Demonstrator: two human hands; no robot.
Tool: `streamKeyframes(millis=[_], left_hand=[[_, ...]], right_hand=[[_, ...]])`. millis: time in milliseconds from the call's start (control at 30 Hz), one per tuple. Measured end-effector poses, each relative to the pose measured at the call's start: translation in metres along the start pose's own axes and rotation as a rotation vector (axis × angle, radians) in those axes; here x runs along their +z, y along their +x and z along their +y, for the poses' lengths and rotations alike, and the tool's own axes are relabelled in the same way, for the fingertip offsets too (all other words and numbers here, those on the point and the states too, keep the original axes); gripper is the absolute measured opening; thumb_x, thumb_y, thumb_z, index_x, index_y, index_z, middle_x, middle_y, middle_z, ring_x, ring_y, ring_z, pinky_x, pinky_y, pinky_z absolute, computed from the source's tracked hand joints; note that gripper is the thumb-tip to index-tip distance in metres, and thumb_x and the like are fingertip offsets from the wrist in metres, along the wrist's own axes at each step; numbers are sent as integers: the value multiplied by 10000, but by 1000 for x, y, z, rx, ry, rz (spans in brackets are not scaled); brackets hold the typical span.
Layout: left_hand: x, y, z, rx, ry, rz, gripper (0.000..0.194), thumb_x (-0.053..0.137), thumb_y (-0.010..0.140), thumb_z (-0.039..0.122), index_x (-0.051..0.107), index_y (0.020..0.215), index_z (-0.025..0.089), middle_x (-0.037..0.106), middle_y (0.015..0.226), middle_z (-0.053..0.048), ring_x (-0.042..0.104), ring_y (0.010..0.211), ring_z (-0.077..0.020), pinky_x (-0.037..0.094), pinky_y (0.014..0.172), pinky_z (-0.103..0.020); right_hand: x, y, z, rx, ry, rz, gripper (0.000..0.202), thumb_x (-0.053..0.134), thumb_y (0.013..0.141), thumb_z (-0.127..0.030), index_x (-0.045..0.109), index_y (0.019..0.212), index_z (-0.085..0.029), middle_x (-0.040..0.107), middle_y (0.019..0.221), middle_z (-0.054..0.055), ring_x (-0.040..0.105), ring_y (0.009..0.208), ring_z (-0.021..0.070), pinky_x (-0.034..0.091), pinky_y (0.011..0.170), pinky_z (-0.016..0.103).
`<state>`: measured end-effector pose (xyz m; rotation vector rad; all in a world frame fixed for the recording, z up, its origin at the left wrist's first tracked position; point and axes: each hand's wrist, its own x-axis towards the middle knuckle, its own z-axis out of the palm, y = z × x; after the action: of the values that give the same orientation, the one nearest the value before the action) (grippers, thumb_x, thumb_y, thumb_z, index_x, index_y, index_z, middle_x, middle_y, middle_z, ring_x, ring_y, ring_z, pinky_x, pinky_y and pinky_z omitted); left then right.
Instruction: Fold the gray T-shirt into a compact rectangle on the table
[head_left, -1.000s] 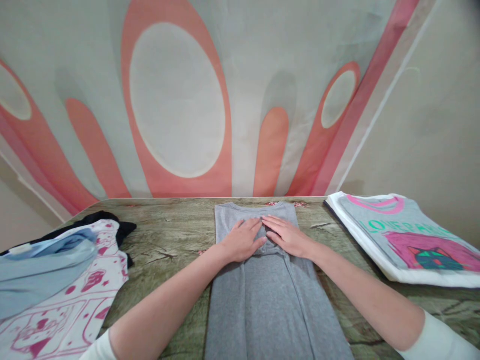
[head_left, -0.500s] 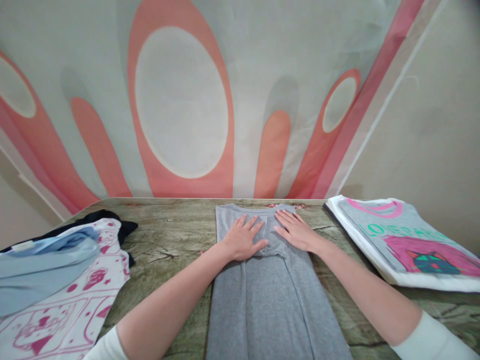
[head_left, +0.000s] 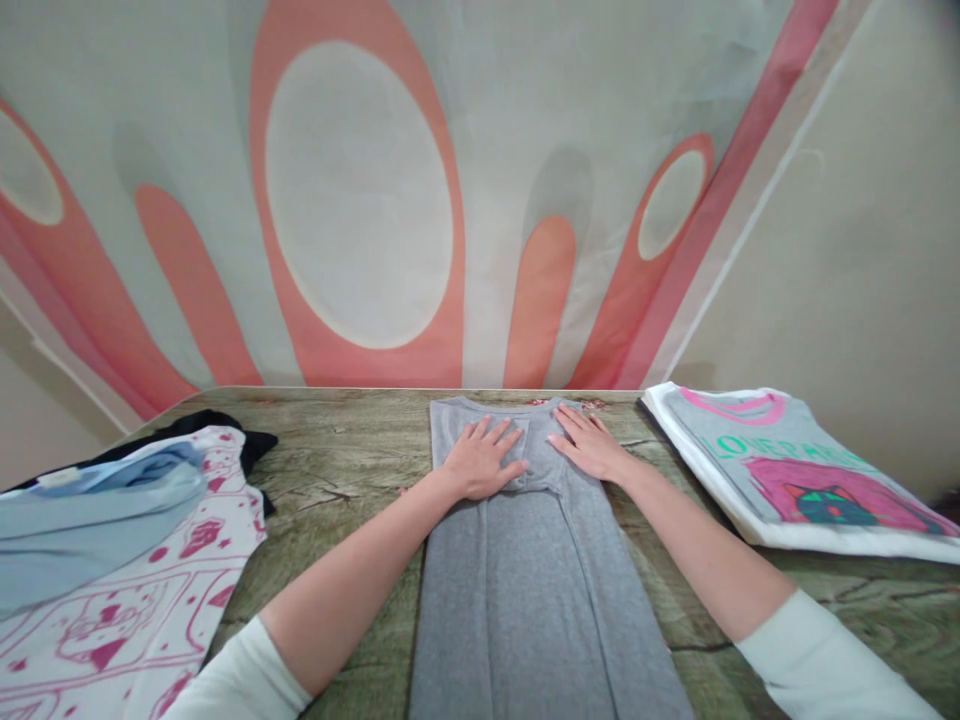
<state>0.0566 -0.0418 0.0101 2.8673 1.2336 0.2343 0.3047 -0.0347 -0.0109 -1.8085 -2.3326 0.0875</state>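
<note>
A grey garment (head_left: 525,600) lies in a long narrow strip down the middle of the table, its sides folded inward and its far end near the table's back edge. My left hand (head_left: 482,460) rests flat on the left part of that far end, fingers spread. On the right part of the same end lies my right hand (head_left: 590,443), palm down with fingers stretched out. Some creases show in the cloth between the two hands. Neither hand grips the cloth.
Unfolded clothes lie at the left: a light blue one (head_left: 97,530) over a white one with pink prints (head_left: 202,590), with black cloth (head_left: 259,448) behind. A folded stack (head_left: 810,470) sits at the right on the wooden table (head_left: 337,440).
Both hands stay on the grey garment, shifted only slightly. The whole view has moved a little, so the table and clothes appear slightly higher.
</note>
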Motion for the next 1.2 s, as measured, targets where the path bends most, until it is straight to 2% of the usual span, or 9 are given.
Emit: streamKeyframes(millis=[100, 167, 300, 467, 633, 733, 900, 1033, 1200], left_hand=[[1, 1, -1, 5, 6, 4, 651, 159, 862, 639, 253, 1398, 282, 244, 1465, -36, 180, 1335, -296, 150, 1047, -471], [2, 2, -1, 7, 7, -5, 652, 161, 861, 640, 237, 1403, 286, 235, 1469, -34, 177, 1336, -296, 145, 1048, -473], [2, 6, -5, -8, 5, -27, 652, 166, 859, 644, 220, 1408, 298, 220, 1474, -25, 168, 1339, -292, 140, 1052, -473], [4, 15, -11, -20, -2, -45, 656, 160, 856, 652, 231, 1404, 299, 216, 1476, -21, 160, 1346, -273, 138, 1059, -470], [-2, 18, -12, -61, -28, -70, 576, 103, 905, 559, 247, 1396, 294, 226, 1472, -13, 146, 1355, -230, 127, 1067, -473], [-12, 3, -7, -133, -30, 4, 525, 111, 939, 440, 217, 1408, 231, 217, 1474, -42, 155, 1355, -199, 151, 1072, -446], [-31, -54, 17, -177, 59, 40, 504, 226, 923, 319, 262, 1381, 109, 222, 1462, -127, 199, 1343, -206, 197, 1068, -405], [-29, -90, 41, -204, 92, 9, 535, 202, 929, 388, 280, 1371, 97, 239, 1455, -136, 213, 1338, -224, 211, 1063, -411], [-12, -99, 49, -216, 92, 23, 640, 179, 904, 539, 262, 1388, 128, 249, 1456, -109, 194, 1343, -244, 175, 1077, -420]], right_hand=[[-8, -8, -10, -22, -35, 131, 636, 174, 899, -531, 235, 1413, -163, 196, 1481, 79, 152, 1360, 214, 87, 1102, 457], [-13, -20, -21, -50, -25, 177, 613, 155, 915, -486, 237, 1411, -136, 204, 1478, 89, 161, 1358, 201, 101, 1106, 431], [-15, -58, -43, -107, 34, 78, 629, 151, 914, -497, 235, 1412, -121, 222, 1471, 103, 194, 1349, 207, 182, 1093, 411], [-13, -109, -55, -209, 58, 8, 665, 221, 894, -549, 155, 1434, -166, 167, 1486, 86, 156, 1358, 213, 179, 1096, 430], [-19, -123, -59, -314, 58, -54, 629, 233, 898, -543, 187, 1426, -206, 188, 1481, 65, 173, 1355, 203, 158, 1099, 445], [-21, -122, -60, -306, 61, -58, 612, 225, 900, -541, 203, 1422, -222, 200, 1479, 52, 195, 1349, 206, 172, 1094, 449], [-21, -127, -62, -249, 43, -21, 653, 213, 892, -560, 178, 1429, -190, 189, 1480, 65, 194, 1349, 213, 166, 1099, 443], [-18, -130, -62, -244, 20, -44, 679, 202, 885, -579, 203, 1424, -166, 206, 1475, 75, 178, 1353, 206, 162, 1102, 429], [-17, -130, -63, -234, 9, -43, 661, 194, 888, -574, 224, 1419, -180, 216, 1474, 67, 184, 1352, 204, 161, 1102, 424]])
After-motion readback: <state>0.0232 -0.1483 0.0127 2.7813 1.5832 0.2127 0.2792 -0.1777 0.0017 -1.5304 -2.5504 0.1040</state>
